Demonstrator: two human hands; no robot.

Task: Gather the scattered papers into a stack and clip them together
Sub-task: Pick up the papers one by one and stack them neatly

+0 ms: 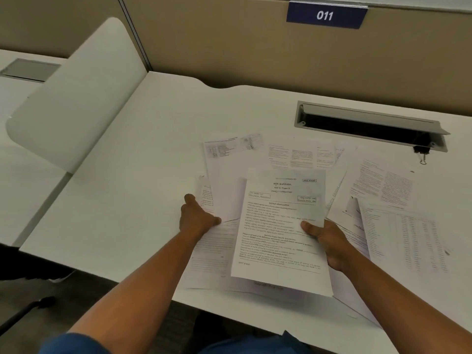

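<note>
Two hands held a partial stack of papers [278, 226] above the near middle of the white desk [127, 175]. The left hand [196, 218] gripped the stack's left edge, thumb on top and fingers curled beneath. The right hand [324, 241] gripped the right edge, thumb pressed on the top printed sheet, fingers hidden under the paper. The edges of the sheets in the stack were not aligned; lower sheets projected left and near. Loose sheets [398, 200] lay fanned on the desk to the right and far side of the stack, overlapping one another; some overhung the desk's near edge at right. A black binder clip [421, 152] lay at the right end of the grey cable tray [367, 123], apart from the papers. Bare desk surface extended left of the stack up to the white side divider [76, 98].
</note>
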